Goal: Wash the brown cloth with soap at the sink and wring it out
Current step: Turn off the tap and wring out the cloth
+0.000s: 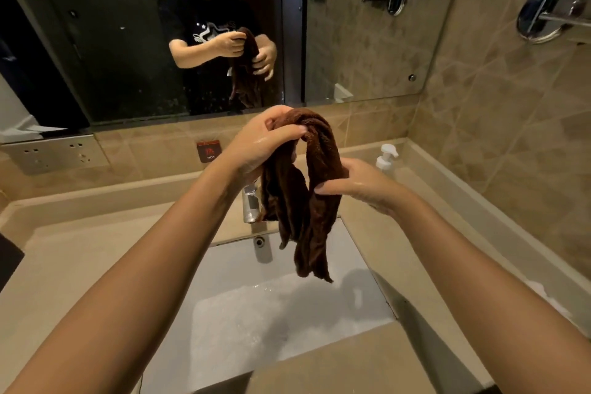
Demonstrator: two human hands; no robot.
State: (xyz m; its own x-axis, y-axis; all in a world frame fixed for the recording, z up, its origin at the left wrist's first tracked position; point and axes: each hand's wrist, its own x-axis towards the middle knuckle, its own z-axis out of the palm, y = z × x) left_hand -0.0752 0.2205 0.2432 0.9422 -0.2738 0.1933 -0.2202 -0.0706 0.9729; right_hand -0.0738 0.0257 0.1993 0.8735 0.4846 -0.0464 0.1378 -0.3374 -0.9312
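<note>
The brown cloth point(300, 201) hangs wet and bunched above the sink point(287, 317). My left hand point(262, 141) grips its upper fold from the left, fingers curled over the top. Lower and to the right, my right hand point(355, 185) holds the cloth's middle part, thumb across the front and fingers behind it. The cloth's loose ends dangle over the basin, which holds foamy water. A white pump soap bottle point(386, 158) stands on the counter at the back right. The chrome tap point(251, 201) is partly hidden behind the cloth.
A beige counter point(80, 265) surrounds the sink. A mirror point(128, 41) on the back wall reflects a person holding the cloth. Wall sockets point(54, 153) sit at the left. Chrome fittings point(543, 16) jut from the tiled right wall. Foam point(543, 294) lies on the right counter edge.
</note>
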